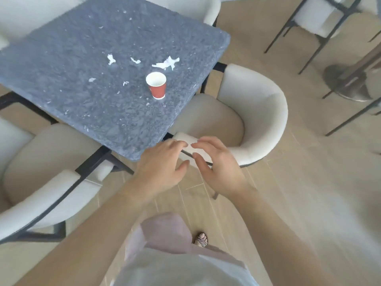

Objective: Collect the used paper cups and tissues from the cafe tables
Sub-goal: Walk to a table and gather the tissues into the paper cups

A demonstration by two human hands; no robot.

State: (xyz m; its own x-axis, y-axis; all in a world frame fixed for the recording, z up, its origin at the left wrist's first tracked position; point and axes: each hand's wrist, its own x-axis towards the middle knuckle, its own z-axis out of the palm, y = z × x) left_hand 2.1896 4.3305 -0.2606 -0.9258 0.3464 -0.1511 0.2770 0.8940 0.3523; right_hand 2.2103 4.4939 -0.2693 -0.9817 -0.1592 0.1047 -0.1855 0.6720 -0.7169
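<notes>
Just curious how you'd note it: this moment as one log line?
left hand: open, empty | right hand: open, empty | red paper cup: upright on grey table | tissue scraps: beyond cup, uncollected

Grey speckled table [86,104] — upright red paper cup [156,85], torn tissue scraps [166,62] beside it.

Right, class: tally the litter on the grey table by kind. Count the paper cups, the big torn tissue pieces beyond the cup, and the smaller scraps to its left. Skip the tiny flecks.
Red paper cups: 1
Big torn tissue pieces: 3
Smaller tissue scraps: 2
Total: 6
</notes>
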